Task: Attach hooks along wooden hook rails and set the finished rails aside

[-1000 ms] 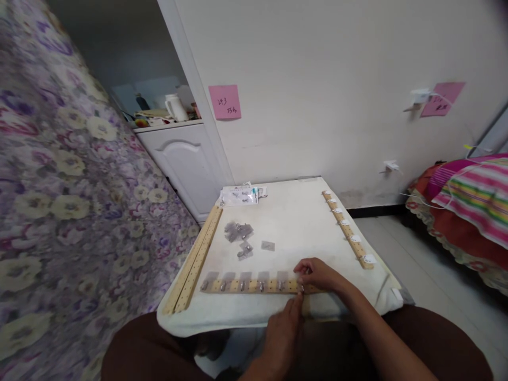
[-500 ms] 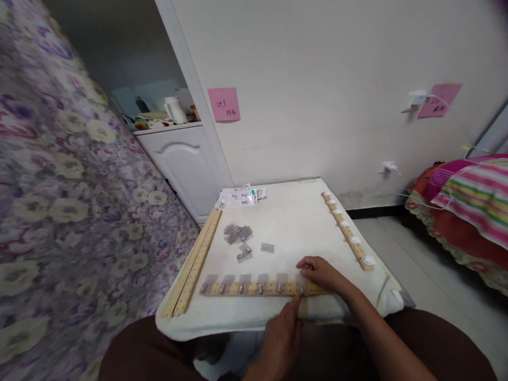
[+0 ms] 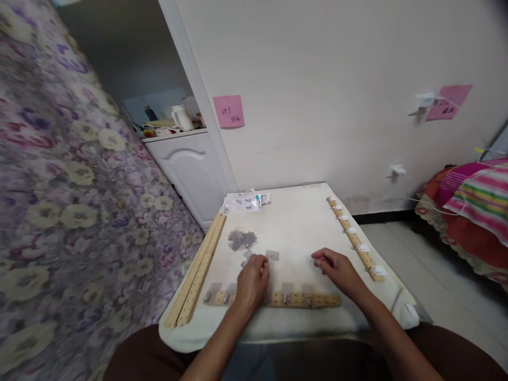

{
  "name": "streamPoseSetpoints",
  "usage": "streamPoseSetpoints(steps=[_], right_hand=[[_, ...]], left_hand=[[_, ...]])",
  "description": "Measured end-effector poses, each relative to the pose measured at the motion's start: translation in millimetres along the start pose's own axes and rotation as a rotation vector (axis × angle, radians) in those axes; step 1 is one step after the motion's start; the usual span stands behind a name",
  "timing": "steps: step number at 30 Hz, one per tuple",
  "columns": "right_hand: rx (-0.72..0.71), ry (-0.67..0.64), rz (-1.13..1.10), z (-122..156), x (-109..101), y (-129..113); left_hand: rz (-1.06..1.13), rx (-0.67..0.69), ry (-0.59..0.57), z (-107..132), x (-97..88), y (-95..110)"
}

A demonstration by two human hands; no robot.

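Observation:
My left hand (image 3: 252,280) hovers over the near middle of the table, fingers bent with a small gap between thumb and forefinger; nothing shows in it. Partly behind it lies a small clear packet (image 3: 246,256), and just past its fingertips lies another single packet (image 3: 272,255). My right hand (image 3: 337,269) is to the right, loosely curled with thumb and fingers apart, holding nothing visible. Nearest me, a perforated wooden strip (image 3: 327,300) bears a row of grey packets with small metal pieces (image 3: 284,299). My left hand hides part of that row.
A pile of grey packets (image 3: 241,240) lies left of centre. Two perforated wooden strips (image 3: 200,270) run along the left edge. Another strip (image 3: 363,255) with white tags lies at the right. Printed packages (image 3: 243,203) lie at the back left, near the wall (image 3: 293,106).
My left hand has left the near strip's right end and moved left and forward to the loose packets. My right hand has lifted off the strip, slightly right. The view has shifted a little.

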State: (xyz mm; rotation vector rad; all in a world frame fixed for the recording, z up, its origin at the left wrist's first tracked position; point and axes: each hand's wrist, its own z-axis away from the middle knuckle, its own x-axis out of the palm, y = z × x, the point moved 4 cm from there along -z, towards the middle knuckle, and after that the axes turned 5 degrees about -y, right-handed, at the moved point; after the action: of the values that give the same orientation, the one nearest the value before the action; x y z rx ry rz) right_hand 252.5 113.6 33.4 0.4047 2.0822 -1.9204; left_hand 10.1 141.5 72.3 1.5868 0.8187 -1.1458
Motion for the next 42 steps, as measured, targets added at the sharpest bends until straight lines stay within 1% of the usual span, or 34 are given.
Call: streamPoseSetpoints(steps=[3, 7, 10, 12, 14, 18, 21, 23, 26, 29, 32, 35, 38, 42], right_hand=[[0.005, 0.051, -0.011, 0, -12, -3], [0.02, 0.097, -0.031, -1, -19, -3], [0.015, 0.084, -0.042, -1, -18, -2], [0.005, 0.068, -0.055, -1, -17, -3], [0.002, 0.057, -0.065, -1, -16, -3], [0.02, 0.019, -0.137, -2, -12, -2], [0.058, -0.062, -0.259, -2, -2, -2], [0.11, -0.109, -0.37, 0, 6, -4], [0.19, -0.163, -0.579, 7, 16, -10], [0.207, -0.191, -0.736, 12, 20, -18], [0.173, -0.213, -0.772, 15, 20, -22], [0.134, -0.263, -0.764, 16, 18, -22], [0.132, -0.288, -0.751, 17, 16, -22], [0.118, -0.278, -0.707, 17, 14, -24]], left_hand=[[-0.057, -0.059, -0.018, -31, 5.5, -13], [-0.105, -0.108, -0.087, -57, 26.2, -18], [-0.109, -0.109, -0.112, -66, 36.9, -18], [-0.098, -0.1, -0.102, -67, 38.8, -18], [-0.078, -0.093, -0.084, -67, 36.9, -17], [-0.016, -0.058, -0.03, -59, 25.2, -7], [0.059, 0.027, 0.033, -47, 15.7, 12], [0.118, 0.099, 0.078, -35, 12.5, 28], [0.196, 0.187, 0.13, -13, 13.0, 50], [0.301, 0.309, 0.179, 8, 15.3, 64], [0.398, 0.418, 0.21, 22, 16.2, 70], [0.435, 0.417, 0.239, 29, 14.9, 69], [0.456, 0.415, 0.273, 33, 10.4, 68], [0.502, 0.469, 0.217, 35, 6.1, 71]])
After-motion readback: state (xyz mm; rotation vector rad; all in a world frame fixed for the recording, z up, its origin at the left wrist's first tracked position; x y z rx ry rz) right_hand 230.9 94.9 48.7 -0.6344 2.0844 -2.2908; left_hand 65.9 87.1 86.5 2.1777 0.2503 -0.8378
